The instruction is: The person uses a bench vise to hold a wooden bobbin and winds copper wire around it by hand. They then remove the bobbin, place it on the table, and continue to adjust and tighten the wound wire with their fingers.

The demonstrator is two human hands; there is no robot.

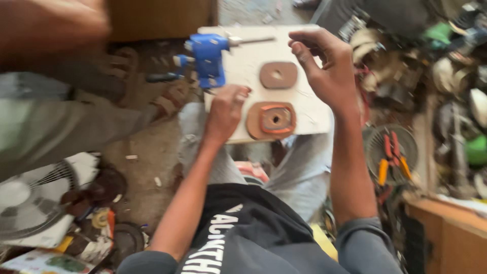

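Blue winder point(208, 58) sits clamped at the board's point(243, 63) left edge — the left hand point(225, 111), closed in a fist, rests just below it. Right hand point(324, 66) hovers half-open over the board, beside two brown formers point(278, 75) — empty.

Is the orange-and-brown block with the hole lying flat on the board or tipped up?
Flat: the block lies on the white board, its hole facing up.
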